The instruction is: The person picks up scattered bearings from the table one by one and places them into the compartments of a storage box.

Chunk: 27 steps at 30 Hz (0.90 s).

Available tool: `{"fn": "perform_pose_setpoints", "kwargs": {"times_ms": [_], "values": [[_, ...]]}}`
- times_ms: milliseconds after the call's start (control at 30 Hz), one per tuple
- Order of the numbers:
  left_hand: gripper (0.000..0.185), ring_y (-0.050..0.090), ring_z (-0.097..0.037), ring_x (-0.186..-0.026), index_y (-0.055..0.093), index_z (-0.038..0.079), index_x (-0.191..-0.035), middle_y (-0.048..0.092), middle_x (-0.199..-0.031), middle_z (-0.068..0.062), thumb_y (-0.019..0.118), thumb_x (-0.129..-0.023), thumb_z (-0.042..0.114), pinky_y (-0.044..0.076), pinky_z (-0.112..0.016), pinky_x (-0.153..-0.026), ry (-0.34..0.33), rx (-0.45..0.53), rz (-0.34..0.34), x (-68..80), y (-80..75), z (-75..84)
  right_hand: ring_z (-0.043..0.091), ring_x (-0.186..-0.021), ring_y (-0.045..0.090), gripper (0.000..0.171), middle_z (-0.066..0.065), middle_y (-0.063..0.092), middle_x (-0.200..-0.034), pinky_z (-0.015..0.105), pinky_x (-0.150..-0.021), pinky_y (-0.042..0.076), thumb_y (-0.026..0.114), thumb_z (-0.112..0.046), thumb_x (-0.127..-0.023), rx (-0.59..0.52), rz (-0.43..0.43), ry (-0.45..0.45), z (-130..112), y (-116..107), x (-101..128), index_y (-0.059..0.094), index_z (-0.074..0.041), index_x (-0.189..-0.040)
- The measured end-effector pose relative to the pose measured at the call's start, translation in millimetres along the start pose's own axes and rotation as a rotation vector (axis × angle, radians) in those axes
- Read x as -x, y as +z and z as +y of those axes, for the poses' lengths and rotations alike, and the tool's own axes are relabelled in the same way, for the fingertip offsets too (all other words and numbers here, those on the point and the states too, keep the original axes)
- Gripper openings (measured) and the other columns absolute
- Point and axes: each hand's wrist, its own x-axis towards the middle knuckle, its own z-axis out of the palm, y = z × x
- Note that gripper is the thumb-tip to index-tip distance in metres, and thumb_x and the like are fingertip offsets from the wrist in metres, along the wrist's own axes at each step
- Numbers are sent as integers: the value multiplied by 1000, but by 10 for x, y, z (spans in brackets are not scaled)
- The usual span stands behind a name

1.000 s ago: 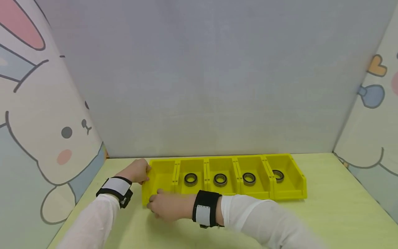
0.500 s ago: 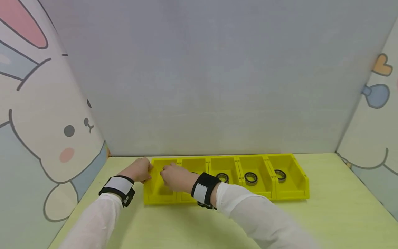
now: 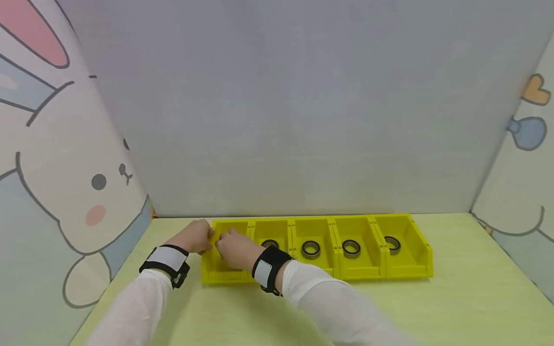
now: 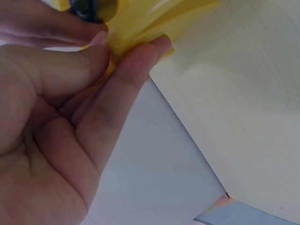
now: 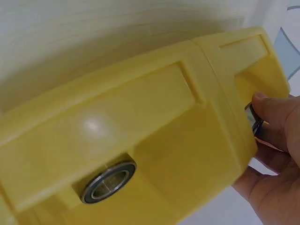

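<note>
The left hand (image 3: 193,236) is pinching the bin (image 3: 225,275) wall, while the right hand (image 3: 233,251), pinching a half-hidden ring (image 5: 253,118), is covering the bin's floor.

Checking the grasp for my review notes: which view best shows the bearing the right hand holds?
The right wrist view: the bearing shows edge-on, pinched in the right hand. The left wrist view shows only a dark cut-off part. In the head view the hand hides it.

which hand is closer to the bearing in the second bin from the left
Right. The right hand is over the leftmost bin, next to the bin holding that bearing. The left hand grips the tray's outer left wall, a bin farther away.
</note>
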Motion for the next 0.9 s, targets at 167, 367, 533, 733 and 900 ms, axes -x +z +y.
{"fn": "perform_pose_setpoints", "kwargs": {"times_ms": [167,367,533,733,900], "values": [[26,49,-13,-54,47,5,-66,37,-59,0,64,-80,-8,48,-23,-53,5,8,12,-10,23,-17,13,-80,53,13,-2,64,-95,24,-78,42,56,-21,-95,18,-14,14,-38,91,-31,67,-16,-98],[40,43,-12,-50,33,11,-60,30,-56,2,62,-78,-9,42,-22,-50,15,-13,30,38,28,-29,11,-72,52,11,-5,63,-84,24,-72,46,56,-19,-95,80,-31,12,-133,192,-70,68,-18,-94],[34,44,-12,-51,40,9,-60,34,-56,1,63,-78,-8,41,-22,-50,19,-57,30,48,22,-19,9,-62,48,12,-6,54,-73,20,-62,43,56,-22,-95,140,-41,-6,-187,239,-87,66,-18,-90],[32,45,-13,-52,42,8,-62,37,-57,1,63,-79,-8,41,-22,-51,26,-54,30,29,27,-14,8,-58,48,8,-6,52,-70,19,-55,41,57,-21,-95,91,-74,9,-173,276,-116,63,-18,-91],[39,45,-13,-50,36,11,-60,35,-56,1,65,-80,-7,41,-22,-50,40,-51,37,25,20,-19,7,-57,48,8,-6,52,-67,18,-54,40,57,-22,-95,108,-62,-2,-152,303,-137,64,-18,-91]]}}
